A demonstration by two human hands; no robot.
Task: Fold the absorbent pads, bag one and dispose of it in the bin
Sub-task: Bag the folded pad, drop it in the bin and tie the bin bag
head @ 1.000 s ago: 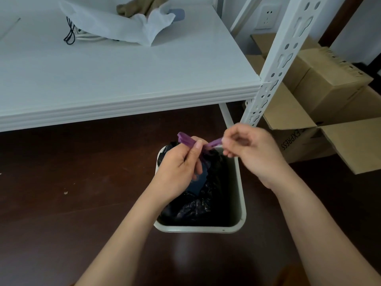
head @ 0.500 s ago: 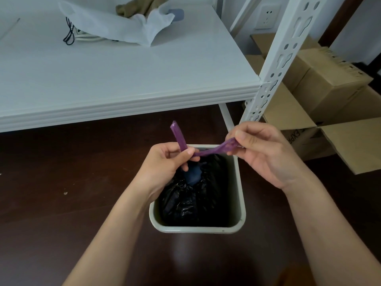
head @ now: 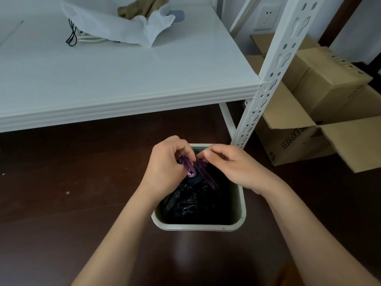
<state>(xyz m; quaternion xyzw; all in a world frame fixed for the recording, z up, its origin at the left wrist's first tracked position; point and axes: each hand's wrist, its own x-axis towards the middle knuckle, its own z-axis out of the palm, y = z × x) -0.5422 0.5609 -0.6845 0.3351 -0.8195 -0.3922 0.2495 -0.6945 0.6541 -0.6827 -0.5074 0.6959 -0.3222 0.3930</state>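
Note:
A black plastic bag (head: 185,203) with purple drawstring ties (head: 203,170) hangs inside the pale green bin (head: 241,215) on the dark floor. My left hand (head: 167,168) pinches one looped purple tie above the bin's mouth. My right hand (head: 237,168) pinches the other tie close beside it, fingertips nearly meeting. A blue bit shows at the bag's gathered neck. What the bag holds is hidden.
A white shelf (head: 144,83) stands just behind the bin, with a white sheet (head: 115,23), a tan cloth and cables at its back. Its perforated upright (head: 270,79) rises right of the bin. Open cardboard boxes (head: 309,112) sit at the right.
My hands have come together over the bin. The purple ties, stretched apart between them half a second ago, now lie looped and crossed at the bag's neck.

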